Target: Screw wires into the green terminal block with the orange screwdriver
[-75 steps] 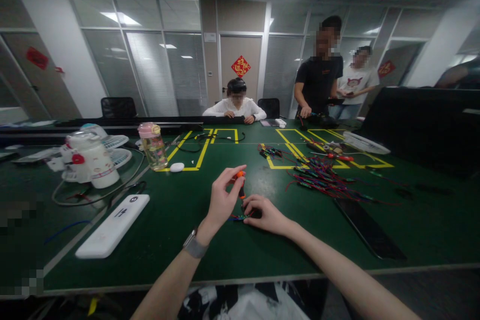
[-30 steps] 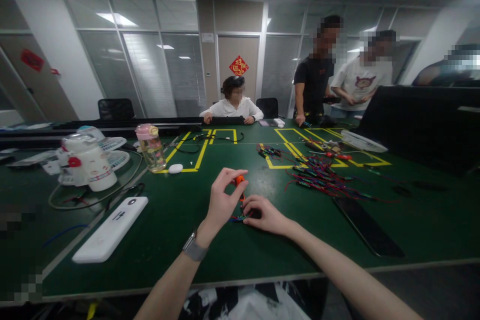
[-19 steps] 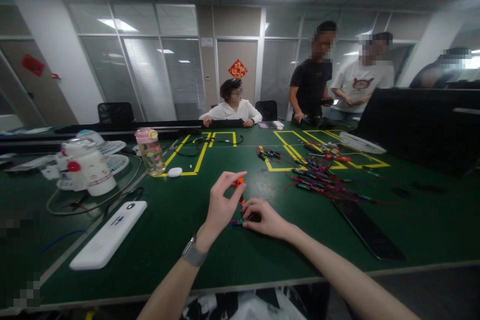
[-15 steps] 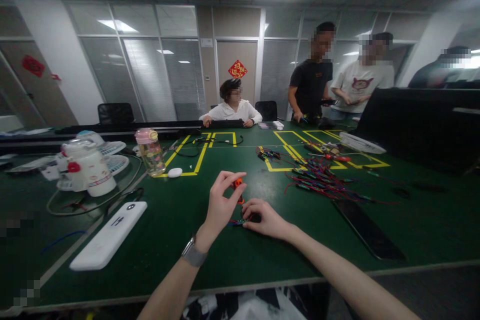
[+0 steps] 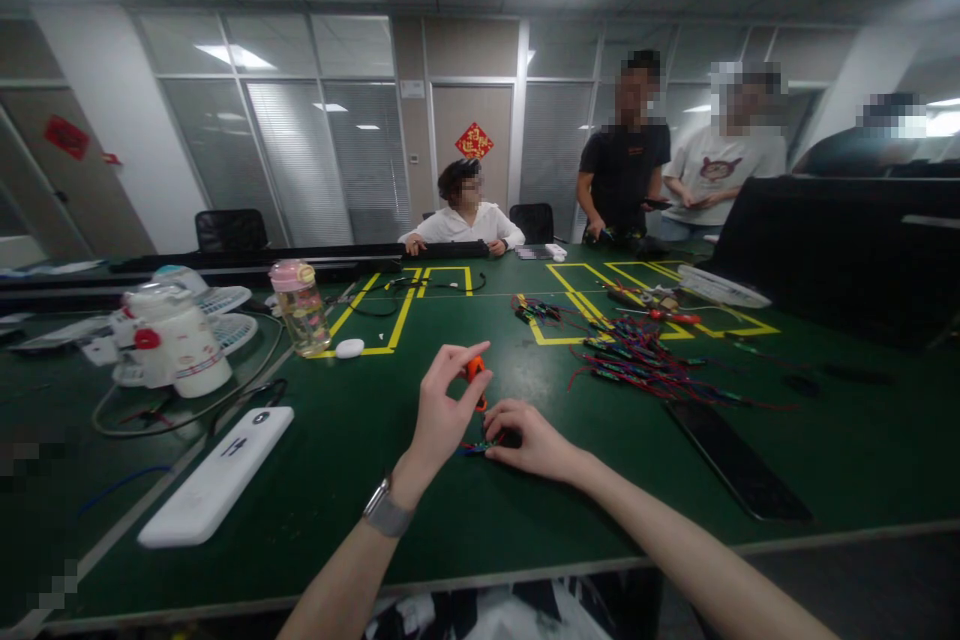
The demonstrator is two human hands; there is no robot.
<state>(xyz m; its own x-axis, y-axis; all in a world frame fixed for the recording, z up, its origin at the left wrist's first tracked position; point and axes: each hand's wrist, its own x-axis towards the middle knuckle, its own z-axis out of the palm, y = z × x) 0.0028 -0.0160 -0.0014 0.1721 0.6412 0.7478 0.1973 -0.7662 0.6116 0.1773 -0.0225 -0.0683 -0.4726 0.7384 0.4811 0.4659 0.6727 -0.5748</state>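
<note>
Left hand (image 5: 442, 402) grasps a screwdriver (image 5: 475, 370) by its orange handle, between thumb and fingers, tool nearly upright with its lower end pointing down. Right hand (image 5: 532, 440) rests low, thumb and fingertips closed on a small circuit board (image 5: 478, 447) with coloured wires. The board lies on the green table (image 5: 360, 545), directly in front of the person and below the screwdriver. Right fingers cover part of the board; whether the screwdriver tip touches it cannot be told. A watch (image 5: 386, 508) sits on the left wrist.

Surroundings: to the right, beyond the right hand, a loose pile of wired boards (image 5: 645, 357) spreads over the yellow tape (image 5: 555, 340), its wires tangled. A red-handled tool (image 5: 673, 317) lies just behind it. A dark flat slab (image 5: 739, 460) lies near the right forearm, well apart from the board. To the left lie a white oblong case (image 5: 217, 480) and, farther off, a small white box (image 5: 349, 348) beside a pink-lidded bottle (image 5: 300, 310). A white jug (image 5: 187, 345) stands among cables. Across the table, one person (image 5: 469, 220) sits and others stand.
</note>
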